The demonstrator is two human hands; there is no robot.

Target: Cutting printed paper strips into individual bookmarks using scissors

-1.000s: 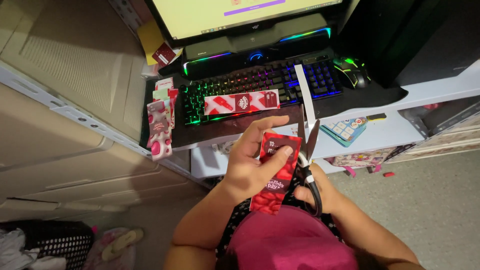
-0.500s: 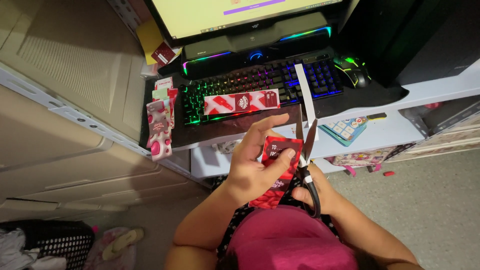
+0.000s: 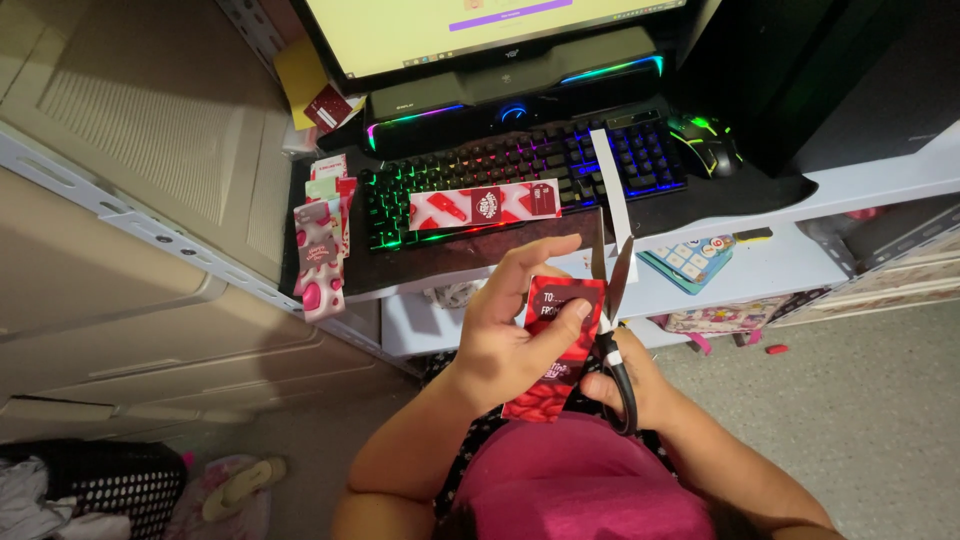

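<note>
1. My left hand (image 3: pixel 505 340) pinches the red card (image 3: pixel 556 345), thumb across its front near the top, fingers spread behind it. A second ago the thumb sat lower and the card stood a little higher; now the card has slid down in the grip and tilts slightly to the right.
2. My right hand (image 3: pixel 630 385) is mostly hidden behind the card. It is closed through the black loops of the scissors (image 3: pixel 610 300), whose blades stand open in a narrow V along the card's right edge. The blades have moved further up that edge than a moment ago, so I judge the trim along this side to be well under way, not finished.
3. A long white strip (image 3: pixel 613 190) rises past the blade tips and lies over the keyboard (image 3: pixel 520 170); I cannot tell whether it hangs from the card or rests loose.
4. On the table, unchanged: a red and white printed band (image 3: pixel 485 205) across the lit keyboard, a stack of patterned cards (image 3: pixel 320 250) at the left edge, and a mouse (image 3: pixel 705 140) to the right.
</note>
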